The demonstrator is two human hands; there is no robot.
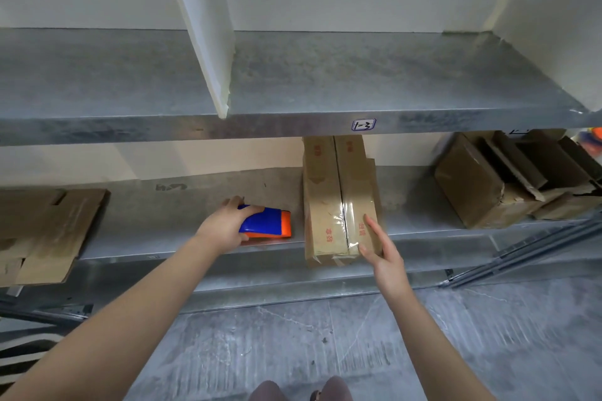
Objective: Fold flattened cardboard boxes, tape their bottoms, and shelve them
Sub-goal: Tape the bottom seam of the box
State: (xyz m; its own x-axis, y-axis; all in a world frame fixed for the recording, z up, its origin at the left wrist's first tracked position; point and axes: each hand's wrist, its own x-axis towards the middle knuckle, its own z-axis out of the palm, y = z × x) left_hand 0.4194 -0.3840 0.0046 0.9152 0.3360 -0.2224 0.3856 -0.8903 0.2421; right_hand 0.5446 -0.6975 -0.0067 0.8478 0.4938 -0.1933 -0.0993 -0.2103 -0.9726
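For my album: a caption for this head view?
Left hand grips tape dispenser on shelf; right hand touches taped box.

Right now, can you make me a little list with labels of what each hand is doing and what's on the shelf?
left hand: grips the blue and orange tape dispenser on the lower shelf
right hand: straight fingers rest on the taped box
taped box: right of the dispenser, clear tape along its seam
far left: flattened cardboard
far right: open boxes
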